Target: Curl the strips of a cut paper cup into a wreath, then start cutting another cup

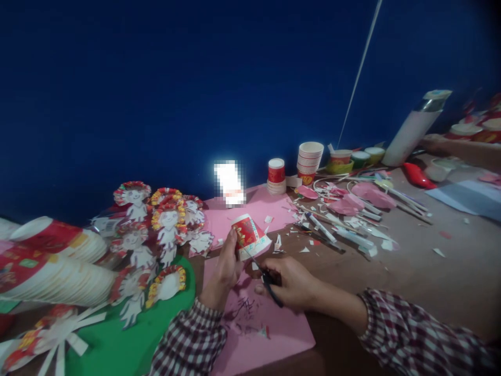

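Observation:
My left hand (227, 263) grips a red and white paper cup (246, 235), which is tilted on its side and partly cut along its lower edge. In my right hand (291, 282) is a pair of dark-handled scissors (269, 284), its blades pointing up and left at the cup's edge. Whether the blades are open or closed on the paper I cannot tell. Beneath both hands lies a pink sheet (277, 334) with dark scribbles and small paper scraps.
Cup figures (168, 219) with paper wreaths stand at left, beside stacked paper cups (62, 271) and a green sheet (105, 339). Brushes and pens (323, 230) lie at right among scraps. Further off are a cup stack (310, 156), a tilted bottle (415, 130) and another person's arm (462, 149).

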A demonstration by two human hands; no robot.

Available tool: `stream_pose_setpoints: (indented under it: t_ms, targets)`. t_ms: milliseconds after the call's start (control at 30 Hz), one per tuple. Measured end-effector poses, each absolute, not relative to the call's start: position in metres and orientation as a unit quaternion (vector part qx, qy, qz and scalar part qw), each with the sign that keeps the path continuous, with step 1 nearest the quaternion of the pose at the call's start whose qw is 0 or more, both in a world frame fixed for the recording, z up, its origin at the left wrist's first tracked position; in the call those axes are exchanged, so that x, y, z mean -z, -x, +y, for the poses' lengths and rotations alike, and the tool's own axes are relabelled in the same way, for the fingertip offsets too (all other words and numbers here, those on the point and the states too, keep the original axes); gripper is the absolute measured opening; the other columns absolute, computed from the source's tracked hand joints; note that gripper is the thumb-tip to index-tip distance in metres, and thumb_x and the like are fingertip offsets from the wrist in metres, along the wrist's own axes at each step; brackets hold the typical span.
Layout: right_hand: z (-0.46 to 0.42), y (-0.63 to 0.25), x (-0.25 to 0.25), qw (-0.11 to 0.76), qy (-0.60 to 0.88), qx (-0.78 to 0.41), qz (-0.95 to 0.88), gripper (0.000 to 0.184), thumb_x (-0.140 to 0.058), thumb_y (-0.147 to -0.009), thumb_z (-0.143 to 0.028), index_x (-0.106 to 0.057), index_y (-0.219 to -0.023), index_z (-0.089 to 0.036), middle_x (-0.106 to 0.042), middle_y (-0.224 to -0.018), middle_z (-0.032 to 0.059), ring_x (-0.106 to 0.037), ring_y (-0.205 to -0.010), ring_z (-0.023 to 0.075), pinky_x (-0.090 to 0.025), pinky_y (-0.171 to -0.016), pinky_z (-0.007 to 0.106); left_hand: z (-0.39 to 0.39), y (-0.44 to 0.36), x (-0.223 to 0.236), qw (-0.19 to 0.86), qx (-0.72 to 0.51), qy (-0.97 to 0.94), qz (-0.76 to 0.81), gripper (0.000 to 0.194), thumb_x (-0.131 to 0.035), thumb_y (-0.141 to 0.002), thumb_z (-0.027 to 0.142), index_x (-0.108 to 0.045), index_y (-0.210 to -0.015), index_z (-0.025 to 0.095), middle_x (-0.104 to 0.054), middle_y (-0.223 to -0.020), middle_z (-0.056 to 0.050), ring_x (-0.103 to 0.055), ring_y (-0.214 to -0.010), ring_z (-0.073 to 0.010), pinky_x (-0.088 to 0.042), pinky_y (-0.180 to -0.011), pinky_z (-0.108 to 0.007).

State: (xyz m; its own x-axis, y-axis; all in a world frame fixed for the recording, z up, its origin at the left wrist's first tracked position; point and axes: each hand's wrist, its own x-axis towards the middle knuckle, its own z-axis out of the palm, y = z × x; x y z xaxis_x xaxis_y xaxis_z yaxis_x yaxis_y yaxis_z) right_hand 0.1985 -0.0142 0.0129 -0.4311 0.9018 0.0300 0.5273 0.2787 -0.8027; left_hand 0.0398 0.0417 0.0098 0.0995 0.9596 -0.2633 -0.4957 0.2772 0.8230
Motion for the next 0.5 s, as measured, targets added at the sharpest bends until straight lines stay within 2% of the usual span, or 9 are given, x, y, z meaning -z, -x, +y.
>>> stream_pose_setpoints:
  t_ms: [167, 367, 500]
  targets:
    - [-0.0159, -0.1989, -0.0144, 0.246, 0.483, -0.346, -0.765, 0.026, -0.059, -0.078, -0.045, -0.057, -0.078, -0.019, -0.054, -0.061, -0.0026, -0.042, -0.052, 0.0087, -0.023, -0.049, 0.021, 0.0425, -0.0395, -0.008, 0.702, -0.512, -0.256, 0.424, 0.036, -0.059, -0.08, 0.041, -0.059, -0.109, 0.02, -0.068, -0.106, -0.006, -0.06, -0.106, -0.0237, -0.05, -0.088, -0.035]
    - [-0.0167, -0.2005, -0.0143, 0.239, 0.506, -0.293, -0.775, 0.027, -0.058, -0.078, -0.046, -0.054, -0.075, -0.019, -0.053, -0.062, -0.0027, -0.039, -0.053, 0.0088, -0.021, -0.051, 0.022, 0.0443, -0.0431, -0.0128, 0.718, -0.541, -0.222, 0.376, 0.03, -0.057, -0.084, 0.032, -0.06, -0.108, 0.015, -0.069, -0.103, -0.007, -0.062, -0.102, -0.0227, -0.051, -0.088, -0.037]
    - [-0.0168, -0.2004, -0.0151, 0.23, 0.51, -0.277, -0.782, 0.022, -0.058, -0.078, -0.041, -0.054, -0.076, -0.019, -0.055, -0.063, -0.0022, -0.04, -0.054, 0.0092, -0.021, -0.051, 0.022, 0.0453, -0.0426, -0.0109, 0.724, -0.542, -0.225, 0.362, 0.034, -0.059, -0.082, 0.033, -0.059, -0.111, 0.015, -0.069, -0.105, -0.008, -0.064, -0.099, -0.0231, -0.051, -0.087, -0.038]
